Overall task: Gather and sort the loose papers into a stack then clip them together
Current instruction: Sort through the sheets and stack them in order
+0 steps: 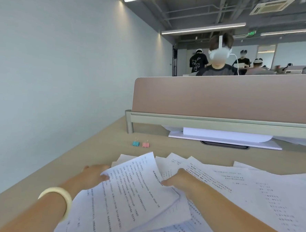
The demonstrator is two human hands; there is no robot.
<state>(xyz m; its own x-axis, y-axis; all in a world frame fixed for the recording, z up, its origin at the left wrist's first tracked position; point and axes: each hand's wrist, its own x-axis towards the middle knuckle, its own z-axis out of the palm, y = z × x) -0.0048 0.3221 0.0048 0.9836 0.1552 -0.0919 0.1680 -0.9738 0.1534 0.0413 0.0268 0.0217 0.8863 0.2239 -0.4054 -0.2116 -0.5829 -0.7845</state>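
Gripping the top sheet (131, 186) from both sides. Left hand (94, 173) holds its left edge, fingers (91, 168) curled at the paper's margin with the thumb tip on the printed face. Right hand (182, 180) holds the right edge, thumb pressed onto the sheet and the other fingers bent down past the knuckles; their tips are hidden. The sheet is tilted, its far corner raised off the pile, with more sheets fanned out directly beneath it.

Loose papers (251, 190) are spread unsorted and overlapping across the near bench (93, 148), mostly to the right of the hands, and run off the right and bottom edges. All are printed pages; the text is too small to read. A pale bracelet (59, 198) sits on the left wrist.

Blue binder clip (135, 143) and pink binder clip (145, 144) lie side by side on bare bench, beyond the papers and apart from them, handles up.

Further back, a tan divider panel (221, 98) stands across the bench, with a white paper stack (224, 135) under its rail. Behind it sits a person in a white headset (218, 55), with more people beyond. A plain wall (53, 65) is on the left.
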